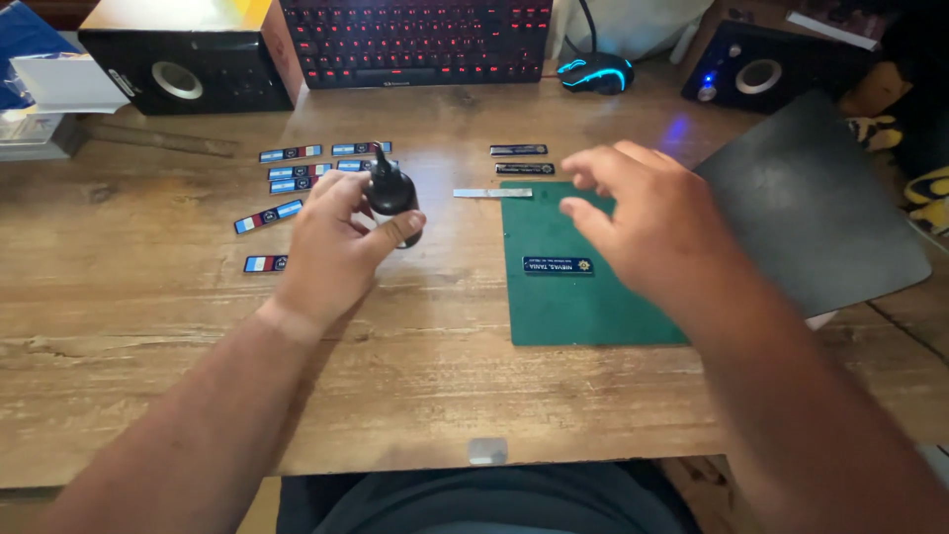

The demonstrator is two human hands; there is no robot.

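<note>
Right hand [633, 222]: hovers spread above green mat [583, 307], holding nothing.
Left hand [336, 242]: fingers wrapped around bottle.
Bottle [393, 193]: small, black, glossy, pointed nozzle cap, upright on desk [148, 326].

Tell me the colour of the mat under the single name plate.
Dark green, in the head view: the mat lies flat on the wooden desk.

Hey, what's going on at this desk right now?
A person sits at a wooden desk. Their left hand holds a small black nozzle-tipped bottle upright beside rows of striped name badges. Their right hand hovers open above a green cutting mat where one dark blue badge lies.
</note>
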